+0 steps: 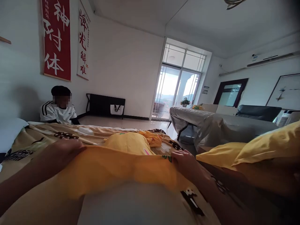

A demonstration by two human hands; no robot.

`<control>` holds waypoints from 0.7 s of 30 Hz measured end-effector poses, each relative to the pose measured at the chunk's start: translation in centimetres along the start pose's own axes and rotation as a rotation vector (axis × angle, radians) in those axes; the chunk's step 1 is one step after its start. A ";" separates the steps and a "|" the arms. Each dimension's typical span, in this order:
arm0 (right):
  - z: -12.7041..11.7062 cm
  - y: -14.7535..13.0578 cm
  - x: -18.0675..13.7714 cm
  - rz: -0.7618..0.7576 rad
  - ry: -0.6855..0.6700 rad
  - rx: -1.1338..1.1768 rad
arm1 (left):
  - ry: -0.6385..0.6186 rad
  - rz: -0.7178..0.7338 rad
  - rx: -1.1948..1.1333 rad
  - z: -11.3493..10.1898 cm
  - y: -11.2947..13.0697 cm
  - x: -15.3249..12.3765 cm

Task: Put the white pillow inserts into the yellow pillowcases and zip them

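A yellow cloth [131,165], which looks like a pillowcase, is stretched between my hands above the bed. My left hand [67,148] is closed round its upper left edge. On the opposite side, my right hand [182,157] grips the upper right edge beside a small green print. More of the yellow fabric [127,142] lies bunched beyond the stretched edge. Nearest to me, below the cloth, is a pale, blurred surface [126,204]; I cannot tell what it is. A tan patterned bed cover [42,140] lies beneath.
Yellow pillows [262,147] are at the right. A person [61,106] in a white shirt sits beyond the bed at the left. Farther back are a plastic-covered table [206,122], a black folded frame [100,104] against the wall and a glass door [175,90].
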State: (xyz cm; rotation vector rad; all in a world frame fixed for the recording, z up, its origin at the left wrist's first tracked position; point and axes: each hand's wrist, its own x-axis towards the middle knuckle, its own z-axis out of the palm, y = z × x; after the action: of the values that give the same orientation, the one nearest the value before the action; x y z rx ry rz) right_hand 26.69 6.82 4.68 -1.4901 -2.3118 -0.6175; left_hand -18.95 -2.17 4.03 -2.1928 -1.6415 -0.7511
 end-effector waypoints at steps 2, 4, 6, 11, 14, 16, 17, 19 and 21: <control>0.8 -0.2 4.3 0.019 0.011 -0.085 | 0.026 -0.029 0.194 -1.0 0.3 4.2; 1.9 -0.3 8.0 0.029 0.017 -0.128 | 0.053 -0.060 0.346 -1.1 0.5 7.8; 2.9 -0.4 11.1 0.043 0.033 -0.141 | 0.050 -0.099 0.410 -0.4 0.1 10.5; 6.5 -0.7 16.0 0.056 0.052 -0.106 | 0.016 -0.130 0.413 4.5 -2.9 14.5; 9.6 -0.8 16.8 0.047 -0.002 -0.054 | -0.029 -0.155 0.384 8.1 -4.7 14.9; 11.3 -1.1 16.6 0.041 -0.048 -0.006 | -0.062 -0.188 0.383 9.9 -5.2 14.6; 11.7 -1.4 16.2 0.041 -0.060 0.012 | -0.082 -0.193 0.372 10.4 -5.0 14.4; 11.5 -2.4 15.4 0.026 -0.033 0.106 | -0.136 -0.166 0.247 10.7 -3.7 13.9; 10.4 -4.1 14.2 -0.074 -0.017 0.325 | -0.205 -0.094 -0.018 10.5 -1.1 13.4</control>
State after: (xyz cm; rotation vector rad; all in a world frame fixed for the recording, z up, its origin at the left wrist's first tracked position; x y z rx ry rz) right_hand 16.86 21.74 1.96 -1.2681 -2.3517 -0.2314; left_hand -14.75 14.37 3.01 -2.2833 -1.8527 -0.5829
